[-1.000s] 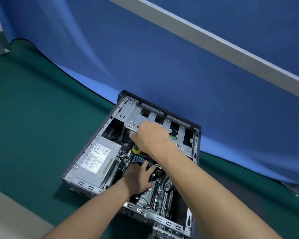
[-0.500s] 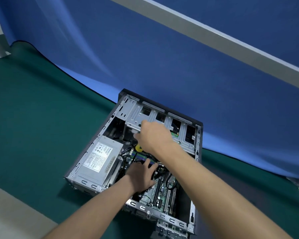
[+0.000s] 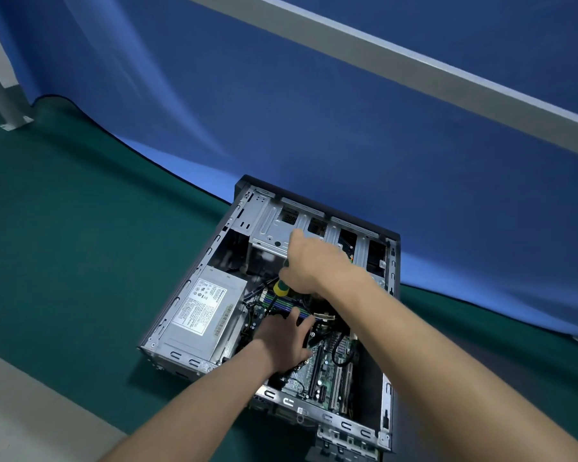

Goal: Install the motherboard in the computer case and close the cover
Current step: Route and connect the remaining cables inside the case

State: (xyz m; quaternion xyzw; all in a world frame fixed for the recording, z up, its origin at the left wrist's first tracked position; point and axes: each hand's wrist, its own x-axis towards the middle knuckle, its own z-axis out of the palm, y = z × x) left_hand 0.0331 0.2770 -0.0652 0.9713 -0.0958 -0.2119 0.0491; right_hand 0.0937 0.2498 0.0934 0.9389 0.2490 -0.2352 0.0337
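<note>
Case [image 3: 390,388]: lying open on the green mat, far end touching the blue backdrop [image 3: 347,128].
Board [image 3: 327,371]: sitting inside, near end.
Right hand [image 3: 317,265]: curled round a screwdriver [image 3: 281,288], now lifting a little higher than a second ago, tip hidden; probably moving between screws, so fastening is going on and the cover is not yet on.
Left hand [image 3: 287,341]: fingers spread, pressing on the board area as before.
Power supply [image 3: 202,316]: filling the left side.
Cables [image 3: 342,350]: crowding the screw points.
</note>
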